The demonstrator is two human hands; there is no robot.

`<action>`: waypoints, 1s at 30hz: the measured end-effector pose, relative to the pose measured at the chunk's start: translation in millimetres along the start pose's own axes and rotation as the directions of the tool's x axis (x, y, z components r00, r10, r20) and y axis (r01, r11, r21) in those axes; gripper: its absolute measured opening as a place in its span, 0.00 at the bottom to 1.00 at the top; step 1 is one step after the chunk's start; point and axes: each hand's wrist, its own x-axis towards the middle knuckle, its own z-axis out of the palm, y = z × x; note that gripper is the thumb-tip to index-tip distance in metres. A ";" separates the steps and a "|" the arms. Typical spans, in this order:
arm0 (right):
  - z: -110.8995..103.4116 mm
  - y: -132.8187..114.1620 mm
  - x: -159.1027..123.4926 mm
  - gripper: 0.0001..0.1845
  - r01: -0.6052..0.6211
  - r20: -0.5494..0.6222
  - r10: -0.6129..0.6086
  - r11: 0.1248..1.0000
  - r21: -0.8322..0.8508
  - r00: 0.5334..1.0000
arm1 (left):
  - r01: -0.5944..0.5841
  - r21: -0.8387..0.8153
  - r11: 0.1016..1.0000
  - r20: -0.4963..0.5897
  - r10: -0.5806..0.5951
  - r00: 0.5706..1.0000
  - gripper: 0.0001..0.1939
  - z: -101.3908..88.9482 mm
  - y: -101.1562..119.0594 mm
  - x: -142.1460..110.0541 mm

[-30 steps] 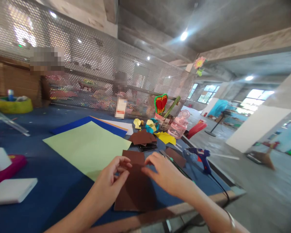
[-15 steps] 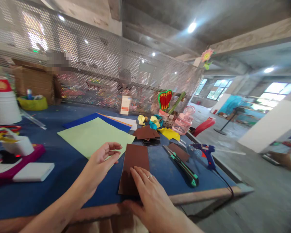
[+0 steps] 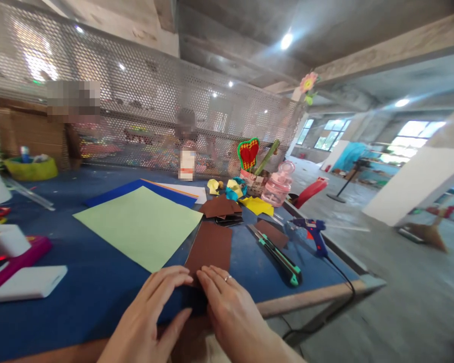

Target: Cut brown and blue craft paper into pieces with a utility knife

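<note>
A brown paper sheet (image 3: 211, 244) lies on the blue table (image 3: 79, 282) near its front edge. My left hand (image 3: 151, 315) rests flat on the sheet's near left end, fingers stretched out. My right hand (image 3: 230, 315), with a ring on one finger, lies flat on the near right end, fingers extended and touching those of the left. The sheet's near part is hidden under both hands.
A light green sheet (image 3: 139, 224) lies left of the brown one, over blue and white sheets. A green utility knife (image 3: 276, 248) and a blue glue gun (image 3: 313, 234) lie to the right. Brown paper pieces (image 3: 221, 206), yellow scraps, a pink bottle (image 3: 276, 186) stand behind. A white block (image 3: 28, 282) sits far left.
My left hand came down from beside the sheet onto its near end, next to my right hand. The brown sheet has slid toward the table's front edge.
</note>
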 end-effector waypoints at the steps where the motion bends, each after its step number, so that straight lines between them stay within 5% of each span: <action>1: 0.3 -0.7 -1.1 0.21 0.019 -0.022 -0.019 1.000 -0.011 1.000 | -0.015 0.042 0.999 0.001 0.015 1.000 0.20 1.6 1.0 0.9; 4: -2.5 -9.2 -2.5 0.20 0.115 -0.231 -0.130 0.990 -0.077 0.964 | -0.080 0.128 0.989 -0.010 0.082 0.997 0.23 2.3 1.1 3.4; 7: -11.8 -20.6 -3.2 0.18 0.215 -0.475 -0.243 0.970 -0.114 0.846 | -0.121 0.017 0.993 -0.063 0.122 0.991 0.22 -4.9 -3.4 -1.0; 9: -18.9 -22.5 -5.5 0.15 0.255 -0.448 -0.266 0.963 -0.086 0.854 | -0.040 -0.123 0.992 -0.080 0.030 0.996 0.19 -14.5 -7.1 -6.9; 11: -22.2 -17.8 -8.9 0.17 0.159 -0.438 -0.153 0.987 -0.023 0.886 | 0.126 -0.241 0.962 -0.076 -0.148 0.986 0.14 -26.5 -10.1 -12.2; 15: -14.5 -0.5 -12.1 0.26 -0.075 -0.411 0.117 0.990 0.117 0.904 | 0.398 -0.517 0.758 -0.002 -0.466 0.885 0.11 -48.1 -13.5 -14.0; 18: -8.9 6.5 -9.3 0.24 -0.033 -0.395 0.110 0.980 0.195 0.912 | 0.466 -0.672 0.576 0.127 -0.530 0.838 0.15 -56.3 -14.7 -8.6; 20: -10.2 8.2 -7.5 0.20 0.050 -0.426 0.042 0.978 0.203 0.904 | 0.487 -0.691 0.535 0.180 -0.524 0.832 0.15 -58.7 -16.3 -3.3; 25: -19.1 11.1 -9.3 0.17 0.194 -0.473 -0.175 0.981 -0.007 0.863 | 0.519 -0.594 0.615 0.054 -0.613 0.788 0.11 -64.9 -26.0 5.5; 28: -17.4 8.6 -10.3 0.16 0.148 -0.445 -0.178 0.984 -0.102 0.877 | 0.539 -0.488 0.687 -0.137 -0.670 0.730 0.16 -68.0 -24.9 -1.4; 30: -12.1 2.6 -8.8 0.16 0.099 -0.419 -0.142 0.988 -0.122 0.897 | 0.540 -0.338 0.771 -0.263 -0.628 0.732 0.15 -65.5 -16.8 -11.2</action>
